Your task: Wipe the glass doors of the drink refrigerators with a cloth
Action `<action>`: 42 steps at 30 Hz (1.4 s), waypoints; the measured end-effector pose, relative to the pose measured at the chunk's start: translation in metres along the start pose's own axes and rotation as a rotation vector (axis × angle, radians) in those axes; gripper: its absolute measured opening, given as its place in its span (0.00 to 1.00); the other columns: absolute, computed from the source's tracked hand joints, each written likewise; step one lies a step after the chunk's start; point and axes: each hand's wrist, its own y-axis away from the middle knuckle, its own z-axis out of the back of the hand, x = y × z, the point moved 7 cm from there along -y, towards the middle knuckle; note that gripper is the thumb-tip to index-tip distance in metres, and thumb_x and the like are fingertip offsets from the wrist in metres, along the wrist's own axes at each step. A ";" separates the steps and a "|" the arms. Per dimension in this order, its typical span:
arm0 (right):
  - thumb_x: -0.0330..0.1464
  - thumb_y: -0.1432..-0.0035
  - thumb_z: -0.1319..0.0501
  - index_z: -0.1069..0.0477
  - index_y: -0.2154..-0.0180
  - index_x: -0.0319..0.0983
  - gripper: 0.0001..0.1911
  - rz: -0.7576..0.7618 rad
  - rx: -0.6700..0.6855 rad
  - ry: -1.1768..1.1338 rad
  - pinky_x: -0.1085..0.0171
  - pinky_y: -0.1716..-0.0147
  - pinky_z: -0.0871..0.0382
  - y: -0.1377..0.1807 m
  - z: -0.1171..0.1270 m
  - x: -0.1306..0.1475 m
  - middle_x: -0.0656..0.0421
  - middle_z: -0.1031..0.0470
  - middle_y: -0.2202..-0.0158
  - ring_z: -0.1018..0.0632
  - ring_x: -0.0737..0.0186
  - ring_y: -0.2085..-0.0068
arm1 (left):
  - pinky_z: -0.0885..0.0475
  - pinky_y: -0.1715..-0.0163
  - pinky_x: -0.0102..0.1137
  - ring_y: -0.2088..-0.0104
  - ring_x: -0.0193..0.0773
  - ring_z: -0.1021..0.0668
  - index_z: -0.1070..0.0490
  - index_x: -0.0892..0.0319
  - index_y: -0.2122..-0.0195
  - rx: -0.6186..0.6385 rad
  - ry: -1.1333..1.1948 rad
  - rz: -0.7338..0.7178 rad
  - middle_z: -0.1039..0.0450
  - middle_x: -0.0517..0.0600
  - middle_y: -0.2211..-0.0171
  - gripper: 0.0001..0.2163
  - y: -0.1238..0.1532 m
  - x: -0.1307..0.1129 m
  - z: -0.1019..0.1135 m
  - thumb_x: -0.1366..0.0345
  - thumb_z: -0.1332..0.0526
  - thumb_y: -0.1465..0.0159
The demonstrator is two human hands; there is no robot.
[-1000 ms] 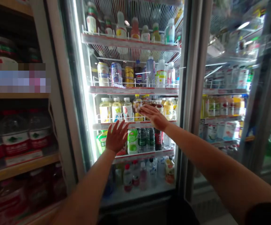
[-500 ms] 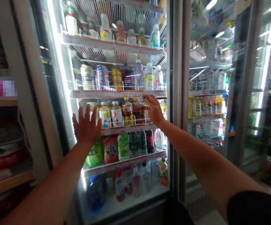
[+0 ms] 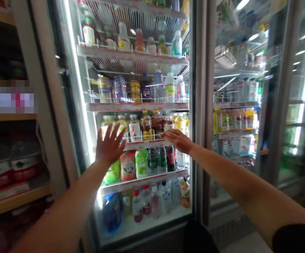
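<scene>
I face a lit drinks fridge (image 3: 62, 105) with several wire shelves of bottles and cans. My left hand (image 3: 110, 147) is held up with fingers spread, palm toward the left end of the third shelf (image 3: 147, 144), in front of pale yellow juice bottles (image 3: 120, 124). It holds nothing. My right hand (image 3: 178, 139) lies palm down with fingers stretched leftward along that shelf's front rail, just below a dark red-capped jar (image 3: 167, 123) and a yellow bottle (image 3: 179, 122). It grips nothing. Green and dark bottles (image 3: 152, 160) stand on the shelf below both hands.
A second glass-door fridge (image 3: 236, 105) stands to the right, with a metal post (image 3: 201, 105) between the two. Wooden shelves (image 3: 15, 200) on the left hold packs of bottled water (image 3: 10, 165). A large blue bottle (image 3: 112, 212) and small bottles (image 3: 147, 202) stand on the fridge floor.
My right hand dropped from the edge of the second shelf to the third shelf's rail. My left hand shifted a little right, still spread. The view swung slightly left.
</scene>
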 end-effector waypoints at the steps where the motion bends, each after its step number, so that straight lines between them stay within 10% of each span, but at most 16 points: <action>1: 0.28 0.31 0.47 0.34 0.38 0.43 0.22 0.039 0.037 -0.004 0.51 0.41 0.32 -0.006 -0.003 0.008 0.52 0.26 0.43 0.30 0.54 0.40 | 0.61 0.32 0.60 0.29 0.53 0.53 0.49 0.47 0.31 0.015 0.010 0.002 0.53 0.53 0.29 0.28 -0.002 -0.003 -0.002 0.59 0.46 0.31; 5: 0.28 0.31 0.48 0.33 0.39 0.43 0.21 0.101 0.079 -0.026 0.53 0.40 0.34 -0.030 -0.005 0.013 0.55 0.27 0.42 0.31 0.57 0.39 | 0.61 0.33 0.60 0.29 0.53 0.53 0.50 0.46 0.30 0.043 0.000 -0.008 0.55 0.51 0.29 0.27 -0.002 -0.004 -0.003 0.58 0.47 0.30; 12: 0.23 0.32 0.54 0.35 0.38 0.34 0.25 -0.402 -0.308 0.051 0.49 0.34 0.42 -0.015 0.036 -0.065 0.46 0.32 0.39 0.35 0.52 0.36 | 0.57 0.32 0.58 0.29 0.53 0.51 0.53 0.46 0.30 0.023 -0.095 0.051 0.54 0.51 0.29 0.28 0.018 0.018 0.012 0.59 0.47 0.30; 21: 0.25 0.33 0.45 0.32 0.40 0.40 0.21 0.276 0.172 -0.026 0.54 0.40 0.34 0.016 -0.035 0.066 0.53 0.27 0.41 0.32 0.60 0.37 | 0.59 0.30 0.52 0.29 0.46 0.49 0.56 0.47 0.29 0.100 -0.012 -0.343 0.46 0.51 0.31 0.30 0.063 -0.043 -0.012 0.61 0.45 0.30; 26: 0.23 0.34 0.46 0.32 0.40 0.41 0.23 0.022 -0.088 0.026 0.55 0.38 0.36 -0.048 -0.001 -0.006 0.57 0.29 0.39 0.33 0.58 0.36 | 0.55 0.31 0.51 0.29 0.46 0.47 0.44 0.48 0.33 0.112 -0.061 -0.293 0.48 0.48 0.30 0.23 -0.003 -0.032 -0.001 0.61 0.48 0.29; 31: 0.22 0.33 0.52 0.35 0.38 0.35 0.25 -0.404 -0.322 0.067 0.50 0.35 0.41 0.011 0.033 -0.086 0.47 0.33 0.37 0.36 0.55 0.34 | 0.51 0.33 0.56 0.29 0.53 0.50 0.48 0.53 0.31 0.036 -0.104 0.165 0.54 0.54 0.29 0.24 -0.003 0.040 0.033 0.59 0.52 0.28; 36: 0.17 0.38 0.52 0.38 0.36 0.37 0.31 -0.179 -0.099 0.000 0.55 0.35 0.39 0.084 -0.014 0.006 0.52 0.35 0.35 0.42 0.59 0.31 | 0.49 0.33 0.56 0.29 0.53 0.53 0.59 0.50 0.29 0.043 -0.076 0.048 0.64 0.54 0.27 0.31 0.097 0.012 0.018 0.61 0.47 0.30; 39: 0.20 0.36 0.49 0.33 0.39 0.41 0.26 0.183 0.104 -0.072 0.57 0.37 0.36 0.079 -0.055 0.078 0.57 0.30 0.38 0.37 0.63 0.33 | 0.53 0.31 0.55 0.29 0.50 0.52 0.57 0.42 0.30 0.108 0.000 -0.194 0.56 0.48 0.28 0.31 0.137 -0.042 -0.014 0.62 0.45 0.31; 42: 0.23 0.33 0.49 0.37 0.36 0.42 0.26 0.207 0.158 -0.089 0.56 0.36 0.38 0.043 -0.068 0.083 0.58 0.32 0.36 0.39 0.62 0.32 | 0.56 0.31 0.56 0.29 0.54 0.52 0.52 0.44 0.30 0.061 0.012 -0.183 0.56 0.52 0.28 0.32 0.135 -0.060 -0.031 0.57 0.41 0.33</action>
